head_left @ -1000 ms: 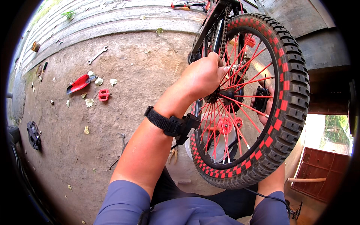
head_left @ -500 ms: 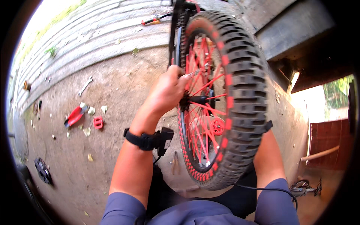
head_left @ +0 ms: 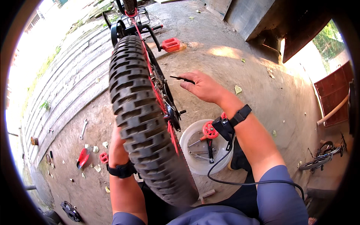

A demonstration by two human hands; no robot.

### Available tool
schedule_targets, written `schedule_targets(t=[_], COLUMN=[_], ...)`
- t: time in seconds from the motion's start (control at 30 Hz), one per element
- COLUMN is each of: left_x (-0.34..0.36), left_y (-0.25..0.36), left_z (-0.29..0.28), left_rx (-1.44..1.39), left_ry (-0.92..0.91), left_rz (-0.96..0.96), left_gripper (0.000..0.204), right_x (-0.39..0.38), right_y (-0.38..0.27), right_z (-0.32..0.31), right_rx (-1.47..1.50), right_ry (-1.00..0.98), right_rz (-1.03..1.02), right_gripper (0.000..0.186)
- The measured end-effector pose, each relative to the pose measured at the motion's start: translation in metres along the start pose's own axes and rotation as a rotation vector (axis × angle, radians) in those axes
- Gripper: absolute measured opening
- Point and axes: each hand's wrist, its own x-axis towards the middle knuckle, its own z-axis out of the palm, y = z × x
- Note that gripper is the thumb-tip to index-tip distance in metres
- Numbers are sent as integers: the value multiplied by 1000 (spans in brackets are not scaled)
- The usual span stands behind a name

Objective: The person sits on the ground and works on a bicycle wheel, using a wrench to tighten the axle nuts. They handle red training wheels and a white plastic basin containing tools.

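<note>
A bicycle wheel with a chunky black tyre and pink-red spokes stands upright in front of me, part of an overturned-looking bike. My right hand is to the right of the wheel, closed around a slim black tool whose thin tip points left toward the spokes; its exact kind is unclear. On the wheel's left side is my left hand, largely hidden behind the tyre, so its fingers do not show. A red pedal on a black crank sits beyond the wheel.
Right of the wheel, a whitish tub holds a red round part and several metal tools. A wrench, a red-and-black piece and another red pedal lie on the ground at left. A cable crosses my right arm.
The wheel now appears farther left and turned, showing its right side. My right hand has come out from behind the tyre with the slim tool; my left hand has left the spokes and gone behind the tyre.
</note>
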Motion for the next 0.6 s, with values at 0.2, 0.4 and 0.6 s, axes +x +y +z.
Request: schedule_targets(t=[0.2,0.4,0.6], left_x=[10,10,12], left_y=[-2,2,-2], left_z=[21,25,21], left_rx=[690,1189,1109], left_ry=[425,295,256], left_rz=[-146,-60,-56], left_gripper=[22,20,21], right_x=[1,10,14], right_y=[16,12,6], right_z=[-3,-6,7], right_rx=[-103,151,20], right_ry=[34,37,100], right_rz=[-132,-204,-147], right_gripper=[41,33,31])
